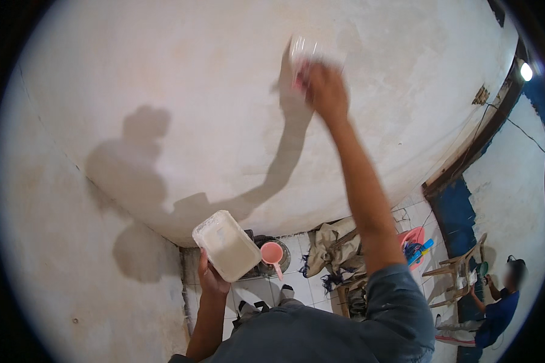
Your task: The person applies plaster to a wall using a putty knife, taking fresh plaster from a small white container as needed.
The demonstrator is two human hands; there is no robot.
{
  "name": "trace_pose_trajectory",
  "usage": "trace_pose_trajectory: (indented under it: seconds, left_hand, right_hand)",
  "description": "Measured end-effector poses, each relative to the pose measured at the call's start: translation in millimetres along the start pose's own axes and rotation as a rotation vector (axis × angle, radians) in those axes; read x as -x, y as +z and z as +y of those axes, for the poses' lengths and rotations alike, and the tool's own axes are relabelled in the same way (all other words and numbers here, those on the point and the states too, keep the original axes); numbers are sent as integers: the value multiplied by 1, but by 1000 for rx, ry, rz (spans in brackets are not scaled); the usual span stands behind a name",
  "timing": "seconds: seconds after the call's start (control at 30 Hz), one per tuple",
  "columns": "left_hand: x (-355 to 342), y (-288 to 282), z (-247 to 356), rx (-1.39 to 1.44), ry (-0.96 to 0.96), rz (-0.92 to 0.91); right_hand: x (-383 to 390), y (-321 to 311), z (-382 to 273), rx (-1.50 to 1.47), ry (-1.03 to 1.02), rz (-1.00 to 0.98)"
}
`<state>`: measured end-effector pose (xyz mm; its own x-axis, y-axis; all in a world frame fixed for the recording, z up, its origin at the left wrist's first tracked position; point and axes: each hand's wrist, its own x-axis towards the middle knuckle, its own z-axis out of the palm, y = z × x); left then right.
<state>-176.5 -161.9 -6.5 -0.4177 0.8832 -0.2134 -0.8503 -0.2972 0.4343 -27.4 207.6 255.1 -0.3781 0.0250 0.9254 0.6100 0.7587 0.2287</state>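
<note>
My left hand (213,275) is closed on the side of a rectangular white plastic tray (198,233), held low and tilted in front of the wall. Off-white liquid or paste lies in the tray, and smears coat its rim. My right arm reaches high up the pale wall (236,121). At its end, my right hand (327,91) grips a flat, pale tool (304,51) with a pink part, pressed on or close to the wall surface. Motion blurs that tool, so its exact kind is unclear.
On the tiled floor below stand a pink dipper (272,253) and a dark round object. Crumpled tan sacks (330,245) lie near a pink basin (413,239) with blue items. At right, a person (496,314) in blue works beside a wooden chair (460,269). A lamp (526,72) glows above.
</note>
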Motion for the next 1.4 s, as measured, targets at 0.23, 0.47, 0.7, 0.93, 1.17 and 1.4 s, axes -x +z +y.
trace_pose_trajectory:
  seconds: [0.23,0.47,0.7,0.93,1.17,1.4]
  left_hand:
    - [-4,4,-1,-25,-57,76]
    - [-5,1,-5,-44,-29,10]
    - [-14,-6,-15,2,-70,-52]
    - [-16,-2,-14,21,-90,-72]
    - [-21,-7,-19,64,-163,-74]
    - [-26,-5,-34,-11,-106,-125]
  right_hand:
    - [302,9,-77,-164,51,-529]
    - [236,-41,-158,-685,1044,-242]
    - [160,-84,-212,-1265,1362,-324]
    - [161,-99,-259,-838,942,-723]
    - [167,-90,-271,-643,838,-821]
    - [178,-89,-269,-676,799,-815]
